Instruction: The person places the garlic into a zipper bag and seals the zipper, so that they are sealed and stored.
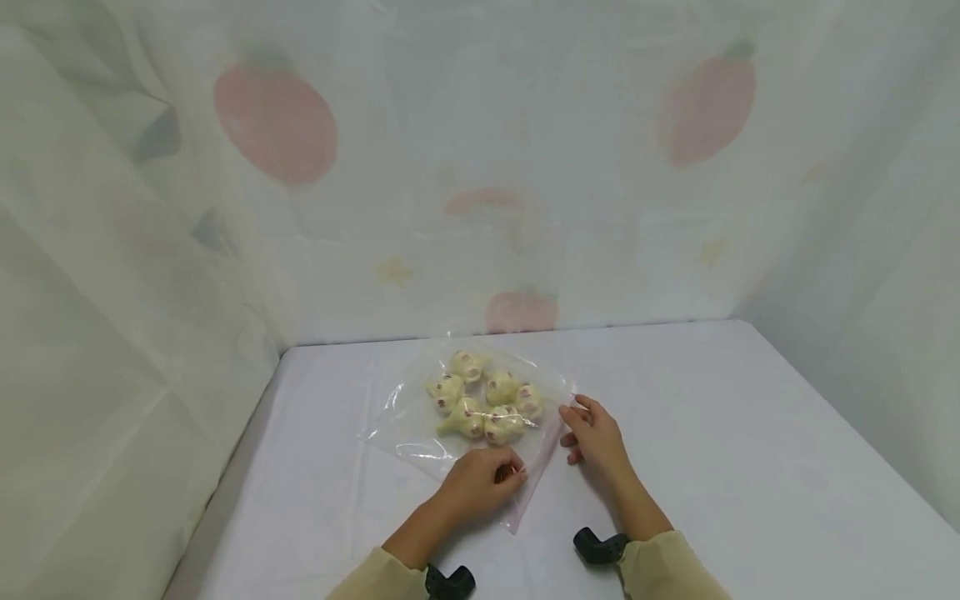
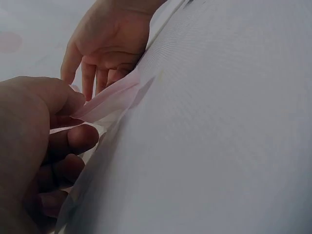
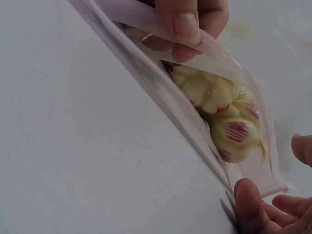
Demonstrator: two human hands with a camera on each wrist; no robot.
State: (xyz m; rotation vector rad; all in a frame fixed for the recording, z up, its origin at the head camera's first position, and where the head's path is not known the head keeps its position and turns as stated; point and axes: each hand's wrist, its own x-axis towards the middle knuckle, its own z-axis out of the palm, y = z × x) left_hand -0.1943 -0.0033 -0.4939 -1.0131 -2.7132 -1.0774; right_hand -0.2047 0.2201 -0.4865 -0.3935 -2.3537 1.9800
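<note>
A clear plastic zip bag [image 1: 405,421] with a pink band along its mouth lies flat on the table. Inside it are several cream garlic bulbs [image 1: 467,418] with purple patches. My left hand [image 1: 480,482] pinches the upper layer of the mouth between thumb and fingers. In the right wrist view the mouth gapes, and garlic [image 3: 236,139] shows within. Close to the mouth's far corner is my right hand [image 1: 597,437], its thumb and fingers apart; one fingertip [image 3: 247,190] touches the bag's edge there.
A white cloth covers the table [image 1: 720,433]. Behind it hangs a pale curtain [image 1: 600,167] with strawberry prints, and more pale fabric [image 1: 97,333] hangs on the left. A black device [image 1: 600,547] is on the right wrist, another [image 1: 450,582] on the left.
</note>
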